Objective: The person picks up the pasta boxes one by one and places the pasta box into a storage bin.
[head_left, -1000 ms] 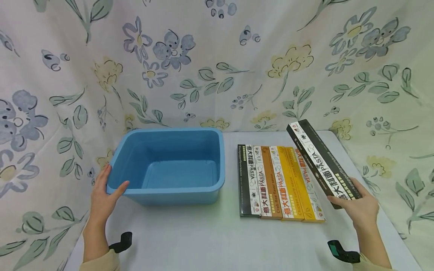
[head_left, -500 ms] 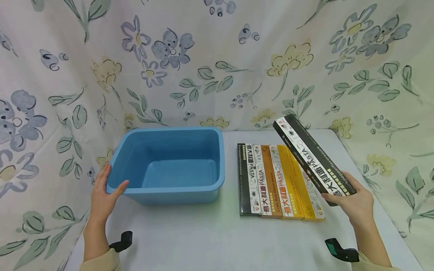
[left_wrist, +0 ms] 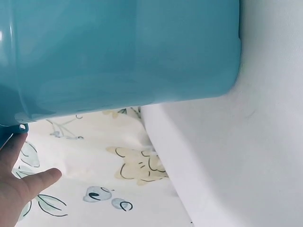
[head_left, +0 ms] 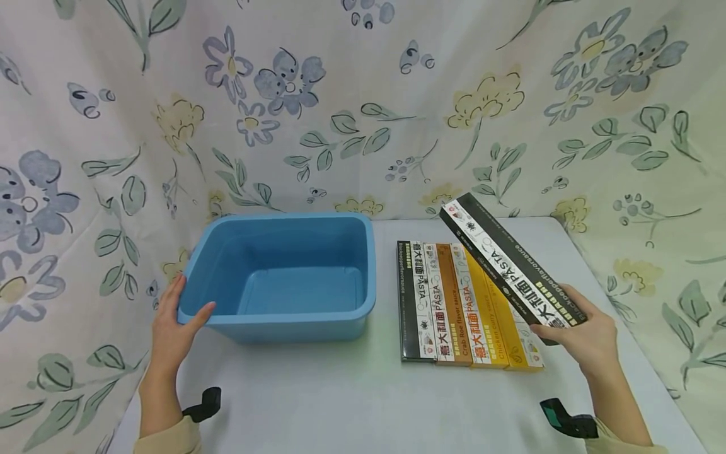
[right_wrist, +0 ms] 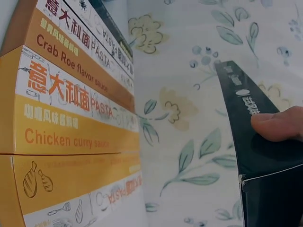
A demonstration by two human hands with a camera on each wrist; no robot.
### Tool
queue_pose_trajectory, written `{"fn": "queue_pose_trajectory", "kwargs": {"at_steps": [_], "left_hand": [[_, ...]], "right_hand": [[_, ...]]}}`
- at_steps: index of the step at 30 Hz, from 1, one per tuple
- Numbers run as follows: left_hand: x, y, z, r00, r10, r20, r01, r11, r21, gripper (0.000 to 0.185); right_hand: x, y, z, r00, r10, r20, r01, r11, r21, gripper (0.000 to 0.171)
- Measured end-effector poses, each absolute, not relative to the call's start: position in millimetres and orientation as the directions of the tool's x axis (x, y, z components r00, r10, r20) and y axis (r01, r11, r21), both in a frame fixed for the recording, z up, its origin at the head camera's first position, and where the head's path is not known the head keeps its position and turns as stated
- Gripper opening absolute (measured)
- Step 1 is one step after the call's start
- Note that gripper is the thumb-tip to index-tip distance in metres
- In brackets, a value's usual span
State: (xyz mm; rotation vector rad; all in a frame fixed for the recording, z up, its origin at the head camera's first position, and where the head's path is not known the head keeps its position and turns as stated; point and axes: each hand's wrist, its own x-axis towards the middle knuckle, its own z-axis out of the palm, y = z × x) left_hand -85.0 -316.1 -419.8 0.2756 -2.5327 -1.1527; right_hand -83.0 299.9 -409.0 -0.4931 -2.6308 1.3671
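Gripping long black-and-white cardboard box (head_left: pixel 509 263): right hand (head_left: pixel 591 337), clamped; touching blue rectangular plastic tub (head_left: pixel 289 330): left hand (head_left: pixel 173 328), digits apart.

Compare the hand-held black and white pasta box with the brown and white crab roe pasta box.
The black and white pasta box is gripped by the right hand; the brown and white crab roe pasta box lies in the row of boxes. The held box slants in the head view, while the crab roe box runs nearly straight. Both are long, narrow and printed PASTA.
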Motion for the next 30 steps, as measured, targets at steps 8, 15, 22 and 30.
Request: {"fn": "queue_pose_trajectory", "kwargs": {"at_steps": [8,15,22,30], "left_hand": [[-84.3,-315.8,-419.8,-0.922,-0.316,0.223,-0.039,0.650,0.759,0.082],[-83.8,-315.7,-419.5,-0.923,-0.310,0.226,-0.037,0.657,0.753,0.082],[-83.3,-315.0,-418.8,-0.924,-0.319,0.211,-0.052,0.651,0.757,0.083],[-83.6,-315.7,-419.4,-0.924,-0.317,0.213,-0.046,0.646,0.762,0.083]], "right_hand": [[-82.5,292.2,-402.3,-0.975,0.222,-0.016,0.143,0.571,-0.808,0.098],[-80.2,284.9,-393.2,-0.996,0.088,0.017,0.036,0.562,-0.826,0.096],[-80.2,275.3,-385.2,-0.999,0.034,0.030,-0.005,0.574,-0.819,0.096],[-83.5,264.5,-375.3,-0.998,-0.058,0.030,-0.056,0.531,-0.846,0.095]]}}
